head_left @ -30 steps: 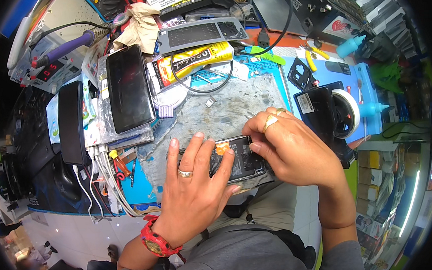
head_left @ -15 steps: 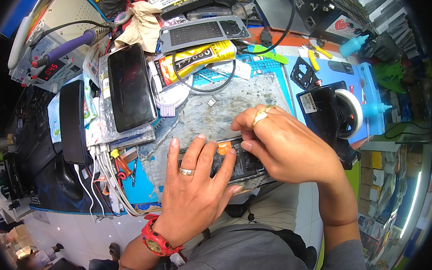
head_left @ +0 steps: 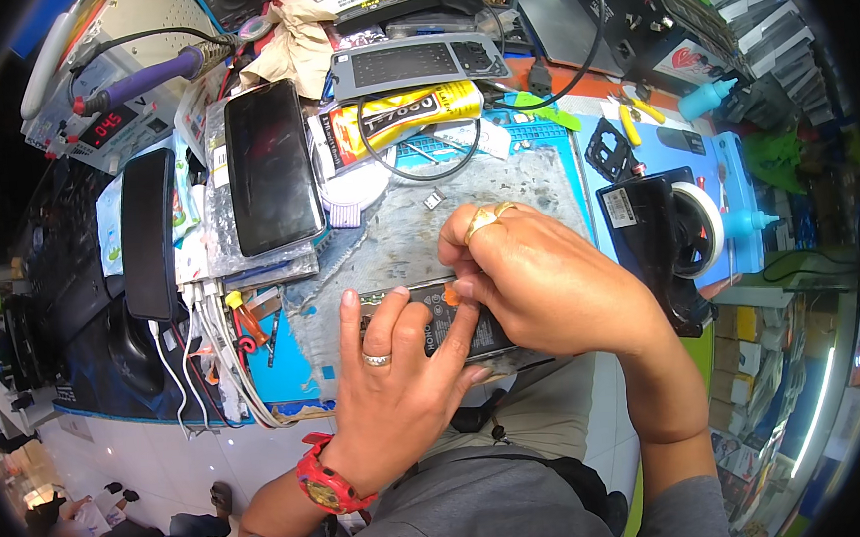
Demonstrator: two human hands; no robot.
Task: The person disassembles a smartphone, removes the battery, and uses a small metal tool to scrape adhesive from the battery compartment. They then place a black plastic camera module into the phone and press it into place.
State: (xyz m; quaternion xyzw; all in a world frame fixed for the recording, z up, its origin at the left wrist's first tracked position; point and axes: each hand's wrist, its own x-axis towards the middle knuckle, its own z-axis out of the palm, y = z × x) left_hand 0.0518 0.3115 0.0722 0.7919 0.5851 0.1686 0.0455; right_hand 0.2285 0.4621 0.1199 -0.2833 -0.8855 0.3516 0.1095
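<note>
An opened phone [head_left: 377, 298] lies on a worn grey work mat [head_left: 389, 251], its black battery [head_left: 490, 336] facing up. A small orange tab [head_left: 450, 294] shows on the battery's upper part. My left hand [head_left: 389, 401] is spread over the phone's left part, fingertips resting on it and a ring on one finger. Close beside the orange tab, my right hand [head_left: 561, 294] is closed in a pinch, its thumb tip at the tab's edge. Whatever sits between those fingers is hidden. Part of the phone is covered by both hands.
Beyond the phone lie a tiny metal piece [head_left: 433, 200], a yellow glue tube [head_left: 405, 121] and a grey phone frame [head_left: 416, 65]. Two dark phones [head_left: 274, 170] and white cables [head_left: 217, 333] are on the left. A tape roll [head_left: 698, 228] and yellow-handled pliers [head_left: 629, 125] stand right.
My right hand has moved left across the battery, bringing its pinched fingers up to the orange tab. My left hand stays on the phone. The whole view has shifted slightly.
</note>
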